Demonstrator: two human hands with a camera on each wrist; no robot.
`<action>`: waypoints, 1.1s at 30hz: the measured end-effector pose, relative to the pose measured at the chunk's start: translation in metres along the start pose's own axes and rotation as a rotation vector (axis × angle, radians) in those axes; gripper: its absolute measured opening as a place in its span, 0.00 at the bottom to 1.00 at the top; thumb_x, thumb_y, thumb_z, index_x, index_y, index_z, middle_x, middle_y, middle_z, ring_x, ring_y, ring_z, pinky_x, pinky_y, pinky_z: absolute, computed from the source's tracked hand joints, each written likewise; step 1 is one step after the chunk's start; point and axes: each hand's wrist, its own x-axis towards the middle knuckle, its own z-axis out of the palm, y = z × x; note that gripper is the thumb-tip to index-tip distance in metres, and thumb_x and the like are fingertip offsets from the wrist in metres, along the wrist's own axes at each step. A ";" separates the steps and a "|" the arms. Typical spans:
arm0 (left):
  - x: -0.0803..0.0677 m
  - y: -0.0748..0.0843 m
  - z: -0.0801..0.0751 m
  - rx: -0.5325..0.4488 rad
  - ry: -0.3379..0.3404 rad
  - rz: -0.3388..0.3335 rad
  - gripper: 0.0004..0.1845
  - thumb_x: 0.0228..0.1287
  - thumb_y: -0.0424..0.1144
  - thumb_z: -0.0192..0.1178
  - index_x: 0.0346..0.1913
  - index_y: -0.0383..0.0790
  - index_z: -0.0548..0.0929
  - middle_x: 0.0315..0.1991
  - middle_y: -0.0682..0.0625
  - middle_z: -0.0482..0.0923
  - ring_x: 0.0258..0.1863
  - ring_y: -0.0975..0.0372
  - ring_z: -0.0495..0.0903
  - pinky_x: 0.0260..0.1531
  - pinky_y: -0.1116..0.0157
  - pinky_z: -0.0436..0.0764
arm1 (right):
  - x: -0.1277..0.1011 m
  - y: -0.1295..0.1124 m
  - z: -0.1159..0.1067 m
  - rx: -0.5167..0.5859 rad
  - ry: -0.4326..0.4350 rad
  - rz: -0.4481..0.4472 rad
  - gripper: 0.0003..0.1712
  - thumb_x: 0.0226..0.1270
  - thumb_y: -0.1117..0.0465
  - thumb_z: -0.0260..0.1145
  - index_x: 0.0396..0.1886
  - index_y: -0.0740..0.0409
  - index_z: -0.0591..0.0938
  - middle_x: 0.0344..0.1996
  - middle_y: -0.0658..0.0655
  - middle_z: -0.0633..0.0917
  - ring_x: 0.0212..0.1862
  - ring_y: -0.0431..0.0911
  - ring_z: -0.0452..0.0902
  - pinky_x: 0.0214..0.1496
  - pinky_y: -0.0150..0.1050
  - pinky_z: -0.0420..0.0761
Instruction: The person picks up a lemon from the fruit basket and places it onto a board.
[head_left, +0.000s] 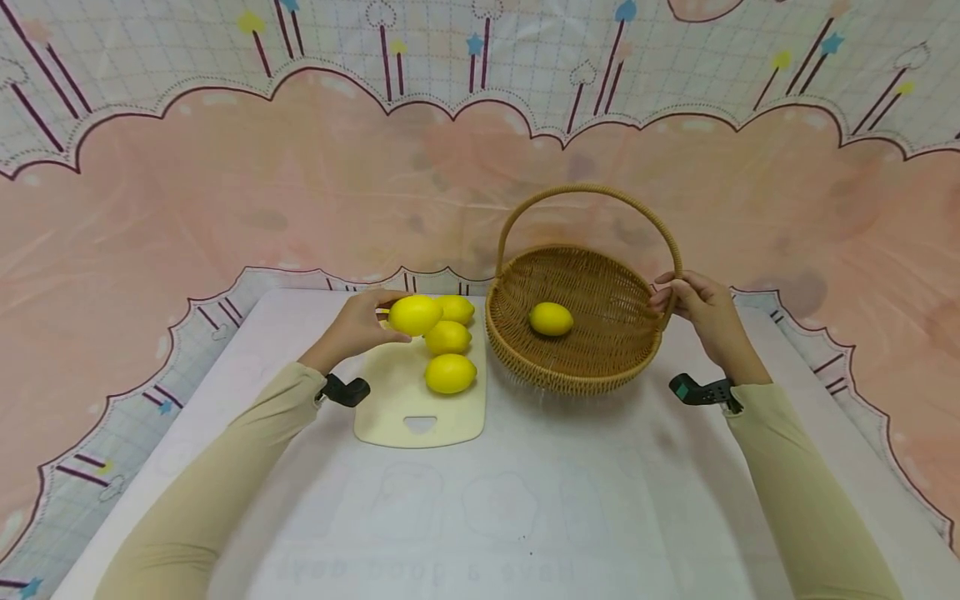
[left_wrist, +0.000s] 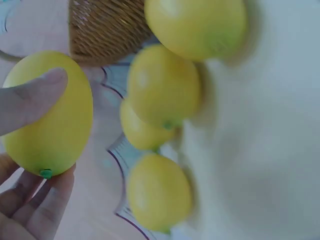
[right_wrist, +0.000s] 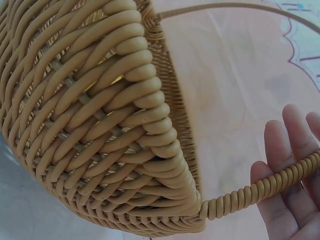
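A round basket of woven brown wicker stands on the desk, its coiled rim thick and ribbed, a thin arched handle rising over it. Its near side sits tilted up a little off the desk. Inside lies one lemon, smooth, oval and bright yellow.

Just left of the basket lies a cream cutting board, flat with rounded corners and a cut-out grip near its front edge. Three more lemons rest on it in a loose row: a far one, a middle one and a near one, all glossy with small green stem ends.

The desk is covered with a pale, smooth sheet bearing faint printed outlines; a line of lettering near the front edge is too faint to read. Behind hangs a pink cloth with scalloped borders and candle drawings.

The left hand has its thumb and fingers curled round a fifth lemon, held just above the far end of the board. The right hand grips the handle where it meets the rim on the basket's right side, the coiled wicker lying across its bent fingers.
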 end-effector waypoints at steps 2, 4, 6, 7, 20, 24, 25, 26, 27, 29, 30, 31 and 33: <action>-0.004 -0.008 -0.001 0.009 -0.001 -0.014 0.37 0.45 0.31 0.73 0.62 0.30 0.72 0.59 0.35 0.72 0.54 0.45 0.75 0.55 0.53 0.78 | 0.000 0.000 0.000 0.005 -0.002 -0.001 0.14 0.72 0.54 0.51 0.46 0.54 0.80 0.30 0.45 0.85 0.36 0.36 0.82 0.44 0.24 0.81; -0.007 -0.015 -0.001 0.011 -0.002 -0.029 0.36 0.46 0.30 0.72 0.62 0.29 0.71 0.59 0.34 0.71 0.55 0.44 0.74 0.56 0.52 0.77 | 0.000 0.000 0.000 0.012 -0.005 -0.004 0.14 0.72 0.55 0.51 0.46 0.54 0.80 0.30 0.45 0.85 0.36 0.36 0.82 0.44 0.24 0.80; -0.010 -0.023 -0.002 0.020 0.000 -0.043 0.36 0.46 0.30 0.72 0.61 0.27 0.71 0.60 0.33 0.71 0.55 0.43 0.74 0.56 0.51 0.77 | 0.000 0.000 0.000 0.015 -0.005 -0.005 0.14 0.72 0.55 0.51 0.46 0.54 0.80 0.30 0.45 0.85 0.36 0.36 0.82 0.44 0.24 0.80; -0.011 -0.026 -0.002 0.026 0.001 -0.051 0.36 0.46 0.29 0.72 0.61 0.27 0.71 0.60 0.33 0.71 0.55 0.43 0.74 0.56 0.51 0.77 | 0.000 0.000 0.000 0.014 -0.005 -0.006 0.14 0.72 0.55 0.51 0.46 0.54 0.80 0.30 0.44 0.85 0.36 0.36 0.82 0.44 0.24 0.80; -0.017 -0.059 0.008 0.039 -0.002 -0.090 0.33 0.48 0.28 0.69 0.60 0.24 0.71 0.58 0.29 0.71 0.54 0.41 0.75 0.56 0.50 0.77 | 0.000 0.001 0.001 0.015 0.005 0.003 0.13 0.71 0.54 0.52 0.45 0.53 0.80 0.29 0.44 0.85 0.35 0.36 0.82 0.44 0.23 0.80; -0.019 -0.063 0.011 0.051 -0.012 -0.096 0.33 0.48 0.28 0.69 0.60 0.24 0.71 0.58 0.28 0.71 0.54 0.40 0.75 0.55 0.49 0.77 | 0.000 0.002 0.001 0.010 0.001 -0.002 0.14 0.71 0.54 0.52 0.45 0.54 0.80 0.29 0.44 0.85 0.35 0.36 0.82 0.45 0.24 0.80; -0.019 -0.064 0.011 0.049 -0.016 -0.103 0.34 0.47 0.28 0.69 0.60 0.24 0.71 0.59 0.28 0.71 0.54 0.40 0.74 0.55 0.49 0.77 | 0.000 0.002 0.001 0.005 0.001 -0.003 0.14 0.71 0.54 0.52 0.45 0.54 0.80 0.29 0.44 0.85 0.35 0.36 0.82 0.45 0.24 0.80; -0.019 -0.064 0.012 0.049 -0.021 -0.109 0.34 0.47 0.29 0.70 0.60 0.24 0.71 0.59 0.29 0.70 0.54 0.41 0.74 0.56 0.49 0.77 | 0.000 0.002 0.001 0.001 0.002 -0.004 0.14 0.71 0.54 0.52 0.45 0.54 0.80 0.29 0.44 0.85 0.36 0.36 0.82 0.45 0.24 0.80; -0.019 -0.065 0.012 0.049 -0.026 -0.117 0.35 0.47 0.29 0.70 0.60 0.24 0.71 0.59 0.29 0.70 0.55 0.41 0.74 0.56 0.49 0.76 | 0.000 0.002 0.001 -0.003 0.003 -0.004 0.14 0.71 0.54 0.52 0.45 0.55 0.80 0.29 0.44 0.85 0.36 0.37 0.82 0.45 0.24 0.80; -0.018 -0.066 0.014 0.046 -0.033 -0.131 0.35 0.47 0.30 0.71 0.61 0.25 0.70 0.59 0.29 0.70 0.55 0.41 0.73 0.56 0.50 0.76 | 0.000 0.001 0.000 -0.012 0.005 -0.003 0.14 0.71 0.54 0.52 0.46 0.55 0.80 0.29 0.44 0.85 0.36 0.37 0.82 0.45 0.23 0.80; -0.018 -0.066 0.014 0.042 -0.036 -0.139 0.36 0.47 0.30 0.71 0.61 0.25 0.70 0.59 0.29 0.70 0.56 0.41 0.73 0.57 0.50 0.76 | -0.001 0.001 0.000 -0.011 0.005 -0.005 0.14 0.71 0.54 0.52 0.46 0.55 0.80 0.29 0.44 0.85 0.36 0.37 0.82 0.45 0.23 0.80; -0.017 -0.067 0.015 0.042 -0.041 -0.146 0.36 0.47 0.31 0.71 0.61 0.25 0.70 0.59 0.29 0.70 0.56 0.41 0.73 0.57 0.50 0.76 | -0.001 0.001 0.000 -0.009 0.004 -0.007 0.14 0.71 0.54 0.52 0.46 0.55 0.80 0.29 0.44 0.85 0.36 0.37 0.82 0.45 0.23 0.80; -0.016 -0.067 0.015 0.046 -0.046 -0.154 0.36 0.48 0.31 0.71 0.62 0.25 0.70 0.59 0.30 0.70 0.56 0.41 0.73 0.57 0.50 0.75 | -0.001 0.001 0.000 -0.008 0.004 -0.007 0.14 0.71 0.55 0.52 0.45 0.54 0.80 0.29 0.44 0.85 0.36 0.37 0.82 0.45 0.23 0.80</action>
